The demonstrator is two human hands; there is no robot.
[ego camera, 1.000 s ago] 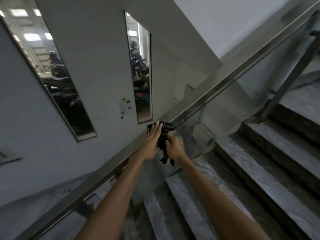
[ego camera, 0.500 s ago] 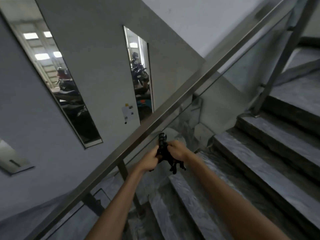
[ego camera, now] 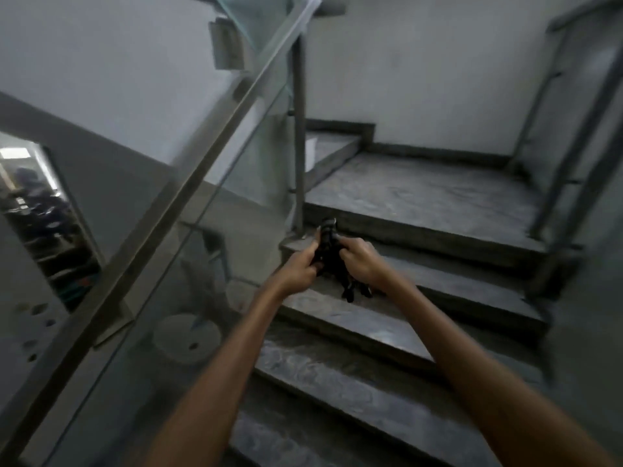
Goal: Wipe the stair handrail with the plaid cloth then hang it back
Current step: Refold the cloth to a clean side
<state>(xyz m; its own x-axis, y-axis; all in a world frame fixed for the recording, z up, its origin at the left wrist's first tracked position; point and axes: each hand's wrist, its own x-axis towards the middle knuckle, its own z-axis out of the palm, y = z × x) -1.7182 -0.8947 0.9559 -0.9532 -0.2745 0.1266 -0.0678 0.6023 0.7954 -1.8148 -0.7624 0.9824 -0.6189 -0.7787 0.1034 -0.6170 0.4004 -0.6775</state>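
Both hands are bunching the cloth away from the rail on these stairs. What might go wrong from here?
Both the left hand and right hand are on the plaid cloth, so neither holds the handrail while standing on the steps; a stumble may go uncaught. The cloth's dangling end could slip loose and fall.

Two forearms in view, both bare to the frame edge. Left hand [ego camera: 298,269] and right hand [ego camera: 362,262] ungloved, no sleeves visible.
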